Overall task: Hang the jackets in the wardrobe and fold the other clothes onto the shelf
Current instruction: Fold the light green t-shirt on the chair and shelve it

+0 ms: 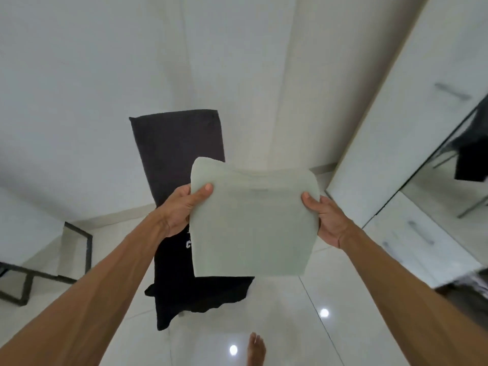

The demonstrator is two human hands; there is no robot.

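A folded pale green garment (252, 225) is held up in front of me at chest height. My left hand (182, 210) grips its left edge with the thumb on top, and my right hand (326, 217) grips its right edge. Below and behind it a black garment with white lettering (184, 291) lies draped over a dark chair seat. The white wardrobe (390, 133) stands at the right, with a dark piece of clothing (472, 151) hanging in its open part.
A dark grey chair back (177, 143) rises behind the green garment. A white table with a black metal frame (76, 249) stands at the left. Glossy white floor tiles (290, 334) lie below, with my bare foot (256, 350) near the bottom edge.
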